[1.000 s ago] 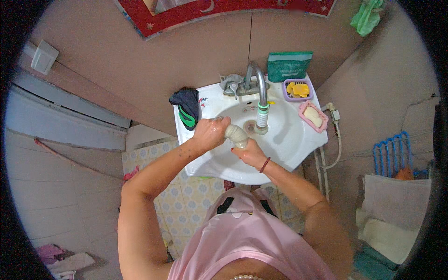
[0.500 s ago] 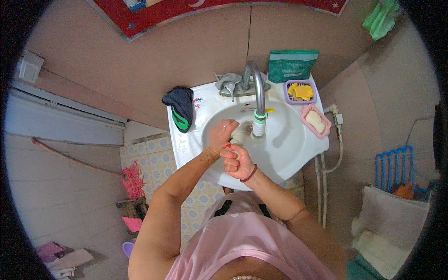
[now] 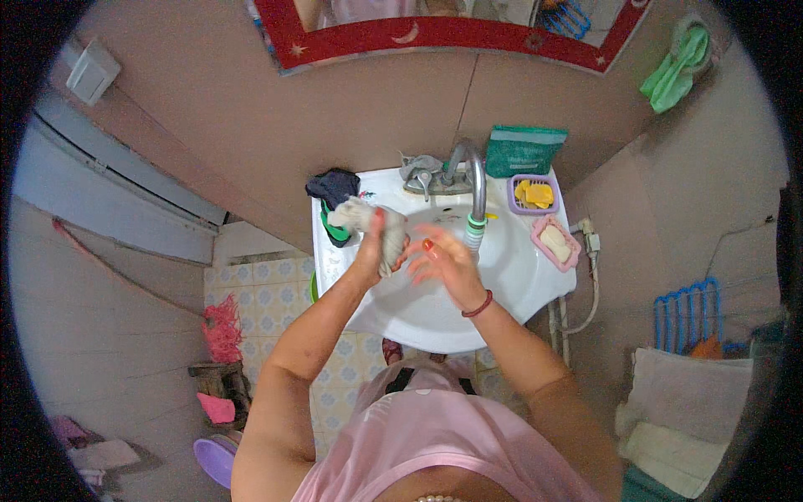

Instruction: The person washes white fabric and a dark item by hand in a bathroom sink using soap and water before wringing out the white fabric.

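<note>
A bunched, wet-looking whitish cloth (image 3: 356, 215) is gripped in my left hand (image 3: 370, 258), above the left side of the white sink (image 3: 435, 325). Its exact kind does not show. My right hand (image 3: 452, 268) is empty, its fingers spread and slightly blurred, just right of the cloth and below the spout of the faucet (image 3: 478, 180). On the sink's left rim lies a dark cloth item with green (image 3: 333, 186), partly hidden behind the whitish cloth.
On the right rim sit a purple soap basket (image 3: 512, 207) with yellow pieces and a pink dish (image 3: 572, 258) holding pale soap. Behind them stands a green pouch (image 3: 525, 151). A grey cloth (image 3: 416, 165) rests by the faucet handle. A red-framed mirror (image 3: 368, 40) hangs above.
My hands were together, closed around the whitish cloth over the basin. Now my left hand has lifted it up and left, while my right hand has let go and opened.
</note>
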The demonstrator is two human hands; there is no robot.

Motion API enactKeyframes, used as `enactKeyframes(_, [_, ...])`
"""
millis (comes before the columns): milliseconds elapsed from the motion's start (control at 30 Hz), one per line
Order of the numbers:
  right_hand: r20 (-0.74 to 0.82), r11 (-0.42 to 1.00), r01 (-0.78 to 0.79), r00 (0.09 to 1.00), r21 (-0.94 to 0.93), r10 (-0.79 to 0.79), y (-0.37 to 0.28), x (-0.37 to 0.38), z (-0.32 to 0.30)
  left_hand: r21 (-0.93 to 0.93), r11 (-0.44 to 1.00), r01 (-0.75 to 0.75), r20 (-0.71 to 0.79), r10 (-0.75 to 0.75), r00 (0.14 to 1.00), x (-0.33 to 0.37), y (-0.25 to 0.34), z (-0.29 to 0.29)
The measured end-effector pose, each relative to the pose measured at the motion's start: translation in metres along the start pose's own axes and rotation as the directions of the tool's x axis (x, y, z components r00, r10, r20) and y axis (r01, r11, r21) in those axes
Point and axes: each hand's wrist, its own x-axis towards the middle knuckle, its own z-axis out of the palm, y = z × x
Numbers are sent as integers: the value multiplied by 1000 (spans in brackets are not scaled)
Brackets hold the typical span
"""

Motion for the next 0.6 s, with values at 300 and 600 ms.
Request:
enactKeyframes(300, [-127, 538, 686, 554, -491, -823, 26, 38, 33, -768, 359, 530, 636, 525, 565, -46, 14, 113])
enactKeyframes(600, [686, -280, 677, 456, -681, -568, -73, -6, 51, -499, 637, 588, 792, 60, 607, -124, 27, 116])
